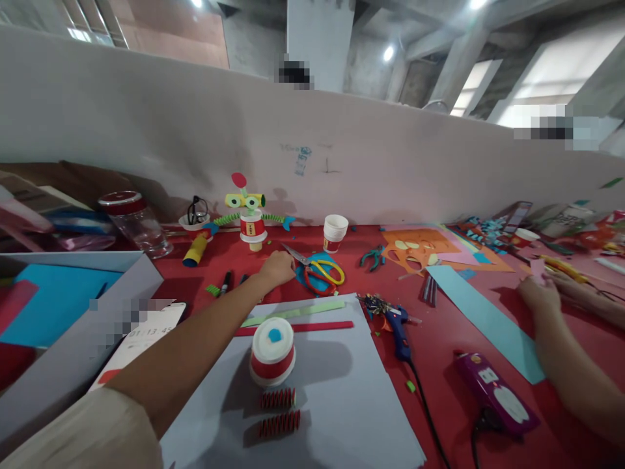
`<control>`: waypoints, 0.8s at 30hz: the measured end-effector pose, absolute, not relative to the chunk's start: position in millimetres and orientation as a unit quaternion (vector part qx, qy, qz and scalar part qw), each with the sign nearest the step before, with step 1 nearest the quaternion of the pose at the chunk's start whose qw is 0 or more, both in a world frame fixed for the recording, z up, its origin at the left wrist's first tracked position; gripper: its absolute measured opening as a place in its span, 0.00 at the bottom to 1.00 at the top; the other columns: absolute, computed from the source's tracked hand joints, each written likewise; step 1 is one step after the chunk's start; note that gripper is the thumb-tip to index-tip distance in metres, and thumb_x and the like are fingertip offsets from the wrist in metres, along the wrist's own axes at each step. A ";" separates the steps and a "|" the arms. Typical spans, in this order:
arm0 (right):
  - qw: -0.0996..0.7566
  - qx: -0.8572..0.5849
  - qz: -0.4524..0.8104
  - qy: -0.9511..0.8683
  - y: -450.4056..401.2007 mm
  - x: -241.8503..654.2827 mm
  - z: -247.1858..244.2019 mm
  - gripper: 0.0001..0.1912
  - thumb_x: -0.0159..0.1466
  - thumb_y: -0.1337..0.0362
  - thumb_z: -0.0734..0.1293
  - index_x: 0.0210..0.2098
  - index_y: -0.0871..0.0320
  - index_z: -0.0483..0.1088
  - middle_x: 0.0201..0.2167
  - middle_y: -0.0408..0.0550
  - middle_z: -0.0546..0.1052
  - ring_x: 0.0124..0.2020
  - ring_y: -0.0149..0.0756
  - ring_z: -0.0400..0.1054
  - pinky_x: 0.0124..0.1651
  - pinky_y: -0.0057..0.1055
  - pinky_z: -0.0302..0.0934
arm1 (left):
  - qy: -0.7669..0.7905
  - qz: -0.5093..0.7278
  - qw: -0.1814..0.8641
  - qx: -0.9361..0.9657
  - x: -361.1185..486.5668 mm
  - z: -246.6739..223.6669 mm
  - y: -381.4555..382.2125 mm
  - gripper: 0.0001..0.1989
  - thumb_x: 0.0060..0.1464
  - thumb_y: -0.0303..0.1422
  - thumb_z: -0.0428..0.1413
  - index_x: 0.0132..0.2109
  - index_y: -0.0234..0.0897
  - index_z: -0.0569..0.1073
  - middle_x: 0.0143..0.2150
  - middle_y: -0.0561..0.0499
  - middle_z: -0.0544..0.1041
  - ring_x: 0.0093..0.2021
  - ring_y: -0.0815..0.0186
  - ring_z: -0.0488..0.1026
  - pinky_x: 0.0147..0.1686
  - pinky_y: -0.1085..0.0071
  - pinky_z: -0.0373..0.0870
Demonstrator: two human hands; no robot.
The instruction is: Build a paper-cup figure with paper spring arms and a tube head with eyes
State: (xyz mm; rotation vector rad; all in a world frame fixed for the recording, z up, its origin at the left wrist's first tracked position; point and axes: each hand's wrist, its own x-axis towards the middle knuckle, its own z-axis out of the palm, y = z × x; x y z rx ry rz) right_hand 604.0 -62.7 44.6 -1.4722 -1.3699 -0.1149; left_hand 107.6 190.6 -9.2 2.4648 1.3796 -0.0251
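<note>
My left hand (277, 268) reaches in from the lower left, fingers curled and pressed together beside the blades of the scissors (325, 273). What it holds, if anything, is hidden. The scissors have yellow and red handles and lie over blue paper. My right hand is out of view. Nearer me, a red-and-white paper cup (273, 352) stands upside down on white sheets (342, 391), a blue piece on its top. Two folded red paper springs (279, 423) lie below it. Beyond it are a green strip (303, 312) and a red strip (317, 326).
Another person's hands (540, 293) hold pink paper at right. A cup figure (252, 227), stacked cups (334, 233) and pliers (374, 258) stand or lie at the back. A glue gun (401, 332), purple device (498, 392) and cords are right; a box (97, 326) and phone (141, 339), left.
</note>
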 end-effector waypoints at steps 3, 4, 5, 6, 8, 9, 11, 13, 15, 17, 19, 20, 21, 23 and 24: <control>0.514 -0.641 -0.085 -0.564 -61.8 589.7 43.9 0.25 0.66 0.42 0.51 0.25 0.38 0.73 0.11 0.37 0.67 0.23 0.44 0.70 0.23 0.44 0.64 | 0.493 -0.013 0.163 0.855 108.5 -9.8 190.7 0.17 0.62 0.38 0.57 0.55 0.38 0.72 0.55 0.44 0.74 0.50 0.58 0.74 0.48 0.56 0.75; 0.512 -0.646 -0.096 -0.559 -60.3 585.5 45.0 0.25 0.65 0.41 0.52 0.21 0.39 0.71 0.09 0.38 0.63 0.20 0.44 0.67 0.22 0.43 0.62 | 0.495 -0.016 0.164 0.853 108.1 -9.9 190.7 0.17 0.62 0.38 0.57 0.55 0.37 0.72 0.55 0.44 0.74 0.50 0.58 0.74 0.48 0.56 0.75; 0.510 -0.650 -0.107 -0.553 -58.6 581.6 47.0 0.26 0.64 0.40 0.52 0.17 0.39 0.67 0.07 0.38 0.58 0.18 0.43 0.64 0.21 0.41 0.60 | 0.497 -0.019 0.164 0.852 107.4 -9.8 190.6 0.17 0.62 0.38 0.57 0.55 0.37 0.72 0.55 0.44 0.74 0.50 0.58 0.75 0.48 0.56 0.75; 0.508 -0.654 -0.116 -0.548 -56.9 577.8 49.8 0.27 0.63 0.39 0.53 0.13 0.40 0.62 0.05 0.39 0.54 0.16 0.42 0.61 0.20 0.40 0.57 | 0.498 -0.022 0.164 0.851 106.5 -9.7 190.3 0.17 0.62 0.38 0.57 0.55 0.37 0.72 0.55 0.44 0.74 0.50 0.58 0.75 0.48 0.57 0.75; 0.506 -0.661 -0.134 -0.538 -55.3 568.5 57.7 0.30 0.63 0.38 0.53 0.09 0.41 0.54 0.04 0.40 0.50 0.14 0.41 0.58 0.19 0.39 0.55 | 0.502 -0.025 0.158 0.850 104.7 -9.2 189.0 0.17 0.62 0.38 0.57 0.55 0.38 0.72 0.55 0.44 0.74 0.51 0.58 0.74 0.48 0.56 0.75; 0.504 -0.665 -0.142 -0.532 -55.9 562.0 62.1 0.30 0.64 0.39 0.52 0.10 0.42 0.54 0.05 0.40 0.51 0.14 0.40 0.58 0.20 0.39 0.56 | 0.504 -0.025 0.154 0.850 104.1 -8.8 188.1 0.17 0.62 0.38 0.57 0.55 0.38 0.71 0.55 0.44 0.74 0.51 0.57 0.74 0.49 0.56 0.75; 0.494 -0.673 -0.156 -0.527 -60.7 542.7 69.4 0.31 0.67 0.41 0.50 0.13 0.43 0.62 0.07 0.40 0.58 0.17 0.40 0.63 0.23 0.40 0.60 | 0.509 -0.026 0.148 0.848 103.9 -8.1 185.9 0.17 0.62 0.38 0.57 0.56 0.37 0.71 0.56 0.44 0.73 0.52 0.57 0.74 0.50 0.55 0.74; 0.469 -0.677 -0.148 -0.548 -70.0 512.8 70.8 0.33 0.70 0.44 0.47 0.23 0.50 0.72 0.15 0.41 0.70 0.24 0.40 0.69 0.27 0.41 0.66 | 0.513 -0.029 0.148 0.845 105.7 -7.6 184.0 0.17 0.62 0.38 0.57 0.55 0.37 0.71 0.56 0.44 0.73 0.52 0.57 0.74 0.50 0.54 0.74; 0.414 -0.658 -0.083 -0.623 -82.8 471.2 62.8 0.27 0.72 0.45 0.53 0.38 0.56 0.75 0.31 0.45 0.78 0.33 0.39 0.73 0.34 0.41 0.71 | 0.519 -0.034 0.152 0.841 109.2 -7.6 183.3 0.17 0.62 0.38 0.57 0.55 0.37 0.71 0.56 0.44 0.73 0.52 0.57 0.74 0.49 0.55 0.74; 0.359 -0.626 -0.023 -0.692 -98.2 419.7 45.3 0.19 0.69 0.52 0.65 0.52 0.58 0.71 0.48 0.51 0.76 0.43 0.41 0.73 0.43 0.43 0.73 | 0.529 -0.039 0.159 0.833 113.6 -8.0 183.9 0.18 0.62 0.38 0.57 0.56 0.37 0.71 0.56 0.44 0.73 0.51 0.57 0.74 0.49 0.55 0.74; 0.318 -0.592 0.020 -0.740 -114.8 363.2 22.2 0.20 0.69 0.55 0.66 0.56 0.57 0.68 0.54 0.53 0.73 0.48 0.44 0.72 0.47 0.46 0.72 | 0.541 -0.039 0.166 0.824 117.7 -8.3 185.3 0.18 0.62 0.38 0.57 0.56 0.37 0.71 0.55 0.44 0.73 0.51 0.57 0.74 0.48 0.55 0.75; 0.308 -0.579 0.033 -0.754 -123.0 335.5 10.5 0.20 0.69 0.56 0.67 0.57 0.58 0.67 0.54 0.52 0.73 0.49 0.43 0.72 0.48 0.47 0.71 | 0.545 -0.035 0.169 0.821 119.2 -8.4 186.3 0.18 0.62 0.38 0.57 0.56 0.37 0.71 0.56 0.44 0.73 0.51 0.57 0.74 0.48 0.55 0.75; 0.303 -0.568 0.039 -0.764 -130.3 309.6 -0.5 0.20 0.68 0.55 0.67 0.56 0.58 0.69 0.53 0.52 0.74 0.48 0.44 0.72 0.46 0.46 0.72 | 0.547 -0.030 0.174 0.818 120.3 -8.5 187.3 0.18 0.62 0.38 0.57 0.56 0.37 0.71 0.56 0.44 0.73 0.51 0.57 0.74 0.48 0.55 0.75; 0.300 -0.557 0.035 -0.774 -141.0 268.5 -17.8 0.11 0.69 0.61 0.66 0.50 0.43 0.73 0.43 0.48 0.79 0.41 0.40 0.74 0.38 0.35 0.72 | 0.547 -0.016 0.187 0.816 121.2 -8.6 189.4 0.18 0.62 0.38 0.57 0.56 0.38 0.71 0.56 0.44 0.73 0.51 0.57 0.74 0.48 0.56 0.75; 0.301 -0.554 0.027 -0.776 -143.5 254.9 -23.6 0.14 0.69 0.66 0.64 0.51 0.44 0.73 0.36 0.48 0.80 0.35 0.40 0.75 0.34 0.35 0.71 | 0.545 -0.008 0.195 0.815 121.0 -9.0 190.4 0.18 0.62 0.38 0.57 0.56 0.38 0.71 0.56 0.44 0.73 0.51 0.57 0.74 0.48 0.56 0.75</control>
